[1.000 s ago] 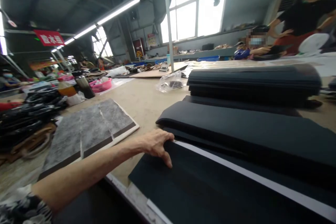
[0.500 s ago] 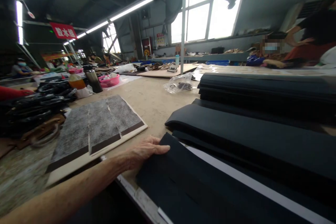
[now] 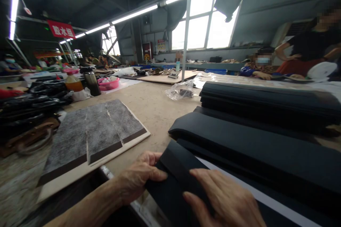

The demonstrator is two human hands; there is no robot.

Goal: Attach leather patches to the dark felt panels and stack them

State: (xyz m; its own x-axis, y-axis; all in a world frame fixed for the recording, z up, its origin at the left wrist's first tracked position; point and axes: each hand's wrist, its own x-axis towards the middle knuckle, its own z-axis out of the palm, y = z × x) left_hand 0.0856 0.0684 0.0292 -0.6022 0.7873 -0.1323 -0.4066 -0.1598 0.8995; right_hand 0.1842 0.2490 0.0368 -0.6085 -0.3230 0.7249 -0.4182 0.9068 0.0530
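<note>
A black sheet (image 3: 176, 173) is grasped at its near edge by the left hand (image 3: 138, 179); the right hand (image 3: 226, 202) is laid flat on top. Bare table (image 3: 151, 106) is seen at eleven o'clock.

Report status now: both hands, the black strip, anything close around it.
Left hand grips black strip at its end. Right hand presses on top of it. More black sheets lie close behind, grey board to the left.

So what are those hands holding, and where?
A black sheet, at its near corner: the left hand pinches the left edge, and the right hand lies flat on top.
</note>
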